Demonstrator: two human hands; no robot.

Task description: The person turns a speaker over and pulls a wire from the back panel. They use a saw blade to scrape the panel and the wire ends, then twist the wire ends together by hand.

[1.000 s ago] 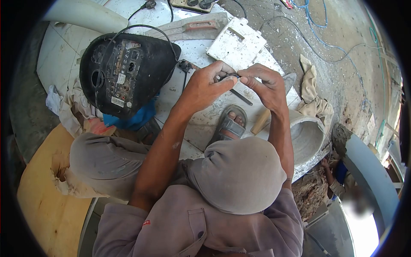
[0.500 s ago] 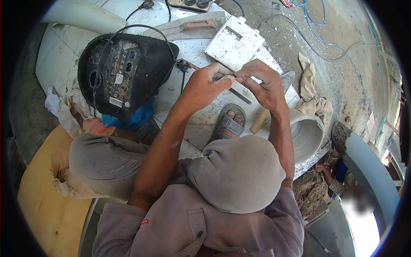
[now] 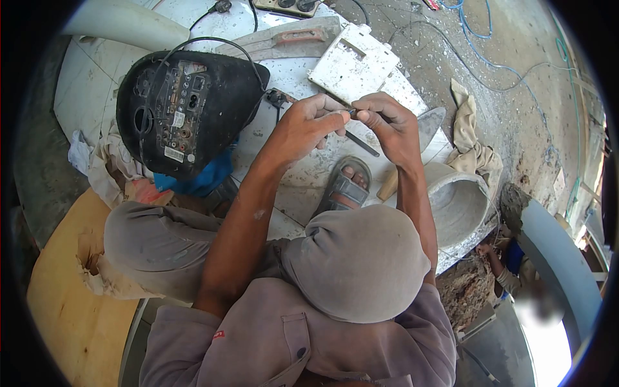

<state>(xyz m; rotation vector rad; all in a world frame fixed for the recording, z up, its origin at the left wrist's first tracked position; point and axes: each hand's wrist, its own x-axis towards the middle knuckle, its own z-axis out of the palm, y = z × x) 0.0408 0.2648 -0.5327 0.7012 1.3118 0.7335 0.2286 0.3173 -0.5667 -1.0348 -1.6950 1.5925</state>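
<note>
My left hand (image 3: 313, 126) and my right hand (image 3: 390, 122) meet in front of me, fingertips pinched around a small dark piece (image 3: 352, 112) between them. What the piece is, I cannot make out. Below the fingers a thin dark rod (image 3: 362, 143) slants over the white tiled surface (image 3: 303, 174); whether a hand touches it is hidden. Just beyond my hands lies a dusty white box (image 3: 354, 61) with a rectangular opening. A wooden handle (image 3: 388, 186) sits under my right forearm, near a grey metal blade (image 3: 431, 124).
A black speaker (image 3: 187, 109) with a cable stands at the left. A long trowel (image 3: 300, 37) lies beyond it. At the right are a round grey container (image 3: 458, 200) and a beige cloth (image 3: 465, 126). Another person's arm (image 3: 493, 261) shows at lower right.
Both hands have shifted slightly, and my right forearm has moved a little left. The fingers of my left hand are more curled around the small piece.
</note>
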